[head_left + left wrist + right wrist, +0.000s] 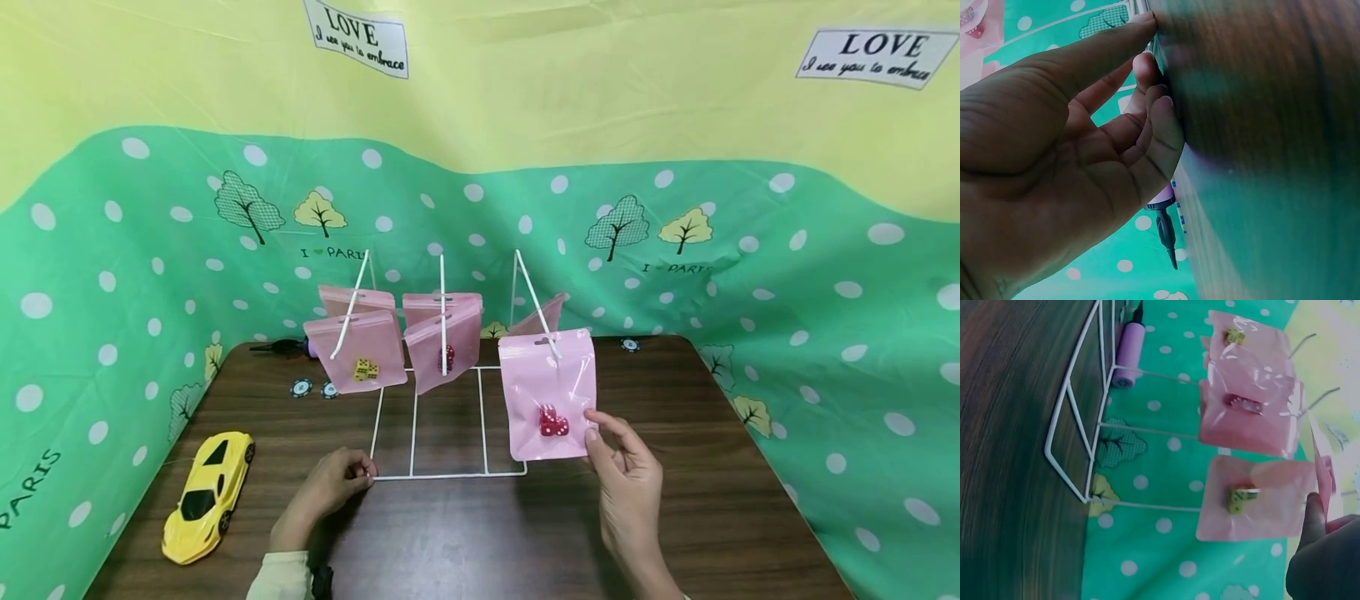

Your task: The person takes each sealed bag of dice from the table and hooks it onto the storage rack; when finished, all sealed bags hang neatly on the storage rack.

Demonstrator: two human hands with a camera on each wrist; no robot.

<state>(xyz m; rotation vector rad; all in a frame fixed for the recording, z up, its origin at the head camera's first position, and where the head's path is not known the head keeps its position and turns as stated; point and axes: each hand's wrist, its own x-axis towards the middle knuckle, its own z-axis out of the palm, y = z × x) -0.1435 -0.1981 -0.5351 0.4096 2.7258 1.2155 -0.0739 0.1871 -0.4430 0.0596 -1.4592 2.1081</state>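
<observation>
A white wire display rack [450, 477] stands on the wooden table, its three prongs pointing toward me. At its front left corner my left hand [330, 492] pinches the base wire; the left wrist view shows thumb and forefinger [1144, 19] meeting there. My right hand [630, 492] pinches the right edge of a pink zip pouch [547, 367] with red dice inside, and the right prong's tip overlaps the pouch's hang hole. Behind it on that prong hangs another pouch [1260, 515] with yellow dice. Pouches with red dice [461, 333] and yellow dice [337, 342] hang on the middle and left prongs.
A yellow toy car [206, 500] sits on the table to the left. Poker chips [302, 388] lie behind the rack's left side, another chip [630, 344] at the back right. A purple hand pump [1129, 353] lies at the back left. Patterned cloth [480, 200] surrounds the table.
</observation>
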